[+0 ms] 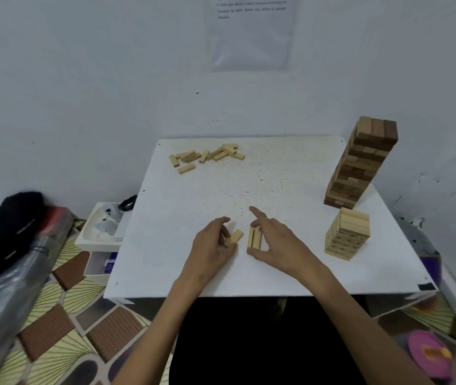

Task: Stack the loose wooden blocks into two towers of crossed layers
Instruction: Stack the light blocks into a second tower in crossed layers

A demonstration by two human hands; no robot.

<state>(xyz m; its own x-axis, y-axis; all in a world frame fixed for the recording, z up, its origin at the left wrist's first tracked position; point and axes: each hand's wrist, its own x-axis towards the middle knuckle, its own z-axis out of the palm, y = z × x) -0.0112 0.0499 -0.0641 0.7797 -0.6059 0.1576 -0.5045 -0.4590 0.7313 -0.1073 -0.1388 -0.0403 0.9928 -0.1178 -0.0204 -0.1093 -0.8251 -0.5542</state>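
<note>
**Making a Flat Row of Blocks**

Far left, off the surface (193,190): a white tray (88,240) holding pale crumpled bits and something dark at the back. Too blurry to name. Under it, a small open box (96,266) with something purple-blue inside.

At the far left corner of the surface: a heap of loose blocks (207,157), not yet stacked.

Near the front, in the middle: left hand (210,248), fingers curled round one block (234,237), held tilted. Just beside it: right hand (276,243), thumb and fingers pinching a small row of blocks (254,239) lying side by side on the surface, pointer finger sticking out. Hands close together, not touching.

Probably making a new layer here. To do it well:
- Turn the one block to match the row.
- Slide it in flat.
- Squeeze the ends even, with no gaps.
- Lift the row as one piece and set it crossways on the pale short tower (347,234), over on the right.
- Go slow and press softly.

Behind that, at the far right corner: the tall dark tower (360,162), looking tilted in this wide view. Best not bumped on the way over.
</note>
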